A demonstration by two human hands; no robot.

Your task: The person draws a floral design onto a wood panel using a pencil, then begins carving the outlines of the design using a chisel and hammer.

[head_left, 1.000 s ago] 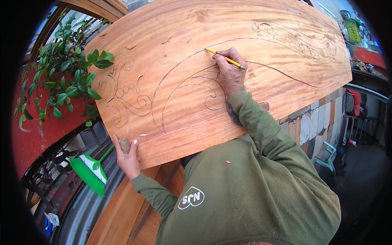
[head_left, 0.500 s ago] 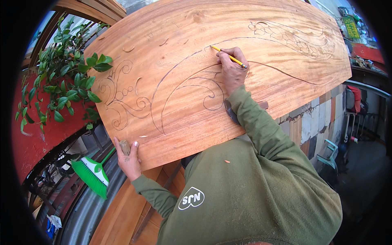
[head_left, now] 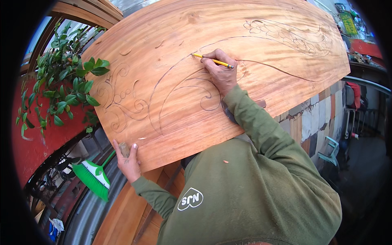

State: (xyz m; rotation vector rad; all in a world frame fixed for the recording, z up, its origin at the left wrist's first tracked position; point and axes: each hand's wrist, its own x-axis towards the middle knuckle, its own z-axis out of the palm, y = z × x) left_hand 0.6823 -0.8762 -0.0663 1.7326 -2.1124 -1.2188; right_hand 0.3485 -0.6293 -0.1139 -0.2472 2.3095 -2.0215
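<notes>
My right hand [head_left: 220, 73] is closed round a yellow pencil [head_left: 216, 60], its tip on a long drawn curve across a large wooden board [head_left: 171, 36]. Scrolls and a leafy pattern are drawn or cut into the wood. At the board's lower left corner, my left hand [head_left: 128, 161] grips the edge around a short rounded wooden piece [head_left: 124, 149]; how much of that piece it holds is unclear. A dark tool with a wooden end [head_left: 258, 103] lies partly hidden under my right sleeve. A few pale shavings lie on the board.
A leafy plant [head_left: 69, 94] overhangs the board's left side beside a red panel [head_left: 32, 151]. Below are a green broom [head_left: 94, 181], corrugated metal and wooden boards [head_left: 118, 216]. At right stand a patchwork tiled surface [head_left: 314, 118] and a pale plastic chair [head_left: 328, 151].
My right hand with the pencil went slightly right, then moved left and a little down along the curve. My left hand stays at the corner.
</notes>
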